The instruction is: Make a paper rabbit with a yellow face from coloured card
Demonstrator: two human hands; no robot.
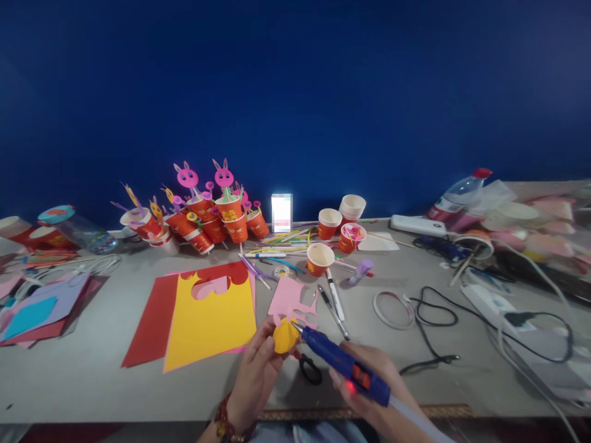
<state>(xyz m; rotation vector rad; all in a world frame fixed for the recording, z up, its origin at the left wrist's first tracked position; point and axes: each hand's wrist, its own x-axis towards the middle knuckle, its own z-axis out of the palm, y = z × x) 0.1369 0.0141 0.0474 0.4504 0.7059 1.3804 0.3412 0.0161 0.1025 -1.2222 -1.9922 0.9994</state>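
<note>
Between the fingers of my left hand [258, 357] is a round yellow paper cutout [285, 337], with small pink pieces showing at its upper edge. My right hand [369, 381] is wrapped round a blue hot glue gun [339, 360] with a glowing red light. The metal nozzle points left and meets, or nearly meets, the cutout's upper right edge. Below the cutout lie black-handled scissors [310, 370], partly hidden by my left hand. Pink paper with cut-out gaps [287, 296] lies just beyond my hands.
Yellow paper [212, 332] overlaps red paper [150, 326] at left. Decorated red cups [231, 215] with pink rabbit faces stand behind. A paper cup [320, 259], a marker [335, 295] and a pen [332, 311] sit ahead. Black cable [436, 320] and a power strip [492, 301] are at right.
</note>
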